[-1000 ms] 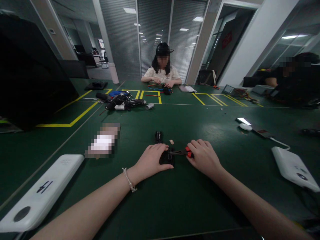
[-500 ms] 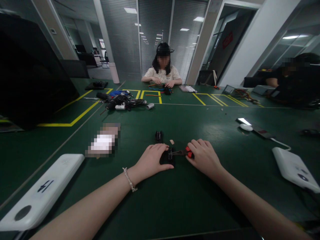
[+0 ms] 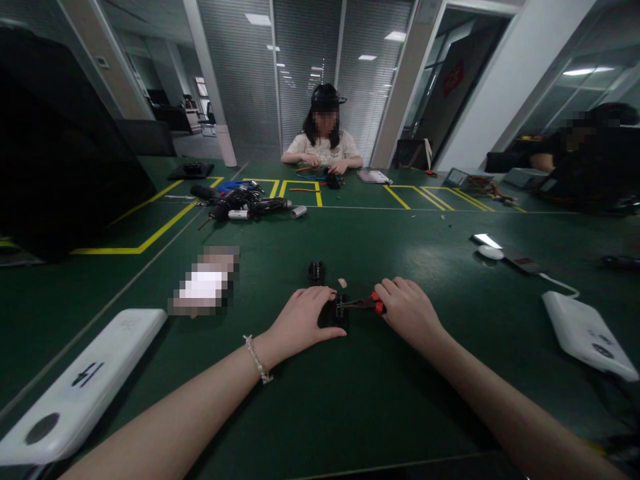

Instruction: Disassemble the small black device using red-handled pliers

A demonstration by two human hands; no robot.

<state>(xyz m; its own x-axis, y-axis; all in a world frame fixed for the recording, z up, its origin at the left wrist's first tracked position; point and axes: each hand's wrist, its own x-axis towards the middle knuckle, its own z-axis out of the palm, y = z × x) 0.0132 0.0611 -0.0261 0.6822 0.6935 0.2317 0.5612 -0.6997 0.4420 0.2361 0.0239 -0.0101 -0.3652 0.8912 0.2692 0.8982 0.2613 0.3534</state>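
My left hand (image 3: 305,317) is wrapped round a small black part (image 3: 333,315) on the green table, its fingers on the far side and its thumb on the near side. My right hand (image 3: 405,305) is closed on the red handles of a pair of pliers (image 3: 360,303). The jaws of the pliers point left and meet the black part near its upper edge; what lies between them is too small to tell. Just beyond my left hand rests another small black piece (image 3: 315,272). Beside it lies a tan scrap (image 3: 343,283).
White power banks lie at left (image 3: 85,387) and right (image 3: 590,333). A phone-like blurred object (image 3: 205,283) is left of my hands. Tangled black cables and tools (image 3: 240,203) sit farther back. Across the green table (image 3: 370,407), a person (image 3: 323,143) handles wires.
The whole view has shifted very slightly. Both hands, the pliers and the black part keep nearly the same places.
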